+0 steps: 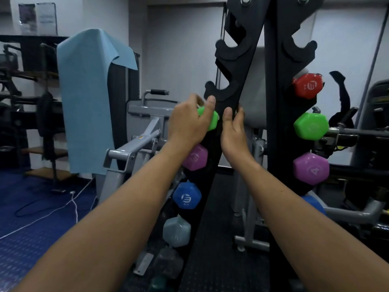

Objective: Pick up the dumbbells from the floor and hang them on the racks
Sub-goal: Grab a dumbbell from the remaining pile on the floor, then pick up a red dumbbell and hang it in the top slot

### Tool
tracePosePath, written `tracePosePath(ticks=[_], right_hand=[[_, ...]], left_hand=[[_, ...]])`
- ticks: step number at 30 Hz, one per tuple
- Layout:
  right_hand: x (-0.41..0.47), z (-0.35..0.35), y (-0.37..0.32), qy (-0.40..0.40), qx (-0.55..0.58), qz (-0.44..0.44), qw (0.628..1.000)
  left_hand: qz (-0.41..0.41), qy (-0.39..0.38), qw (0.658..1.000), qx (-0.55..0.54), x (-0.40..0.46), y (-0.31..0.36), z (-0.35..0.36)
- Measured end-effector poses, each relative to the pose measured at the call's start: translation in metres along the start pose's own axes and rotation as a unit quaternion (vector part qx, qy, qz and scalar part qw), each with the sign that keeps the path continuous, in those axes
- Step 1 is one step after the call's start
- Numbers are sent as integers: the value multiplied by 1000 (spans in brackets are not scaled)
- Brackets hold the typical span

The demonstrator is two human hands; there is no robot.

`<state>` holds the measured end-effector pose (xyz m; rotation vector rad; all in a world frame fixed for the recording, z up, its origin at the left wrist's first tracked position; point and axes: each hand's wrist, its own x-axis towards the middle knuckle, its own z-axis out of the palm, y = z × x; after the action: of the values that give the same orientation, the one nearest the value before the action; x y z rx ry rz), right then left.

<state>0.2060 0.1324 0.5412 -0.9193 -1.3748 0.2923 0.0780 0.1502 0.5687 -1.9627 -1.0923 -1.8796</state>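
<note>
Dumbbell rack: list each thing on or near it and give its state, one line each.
Left hand: grip closed on the green dumbbell, at the left upright.
Right hand: fingers wrapped around the left upright.
Red dumbbell: hung on the right upright.
Purple dumbbell: hung, right upright.
Blue dumbbell: hung, left upright.
Top hooks: empty.
Blue towel: draped over a machine.

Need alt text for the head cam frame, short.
A person's left hand holds a green dumbbell at a hook of a black vertical rack, while the right hand grips the rack's upright. Purple, blue and grey dumbbells hang below it; more hang on the rack's right side.
</note>
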Motion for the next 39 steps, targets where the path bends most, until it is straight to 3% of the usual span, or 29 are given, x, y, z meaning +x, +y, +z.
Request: tracePosePath(ticks=[3, 10, 17, 24, 31, 35, 39], right_hand=[[-12, -2, 9, -4, -6, -22, 1000], [-61, -1, 13, 18, 9, -36, 999], [-197, 3, 47, 60, -22, -41, 997], [-340, 4, 125, -8, -94, 70, 993], [-412, -3, 193, -127, -158, 151, 968], [-447, -2, 225, -211, -185, 213, 936], [-478, 5, 268, -305, -232, 236, 893]], left_hand=[[-39, 5, 999, -36, -22, 1, -2], [-42, 1, 998, -56, -94, 16, -37], [-68, 25, 994, -77, -243, 15, -69], [-145, -147, 978, -28, -407, -21, -80], [-203, -263, 939, 83, -504, -64, -84], [-237, -359, 892, 138, -549, -84, -77], [-252, -406, 860, 178, -603, -101, -67]])
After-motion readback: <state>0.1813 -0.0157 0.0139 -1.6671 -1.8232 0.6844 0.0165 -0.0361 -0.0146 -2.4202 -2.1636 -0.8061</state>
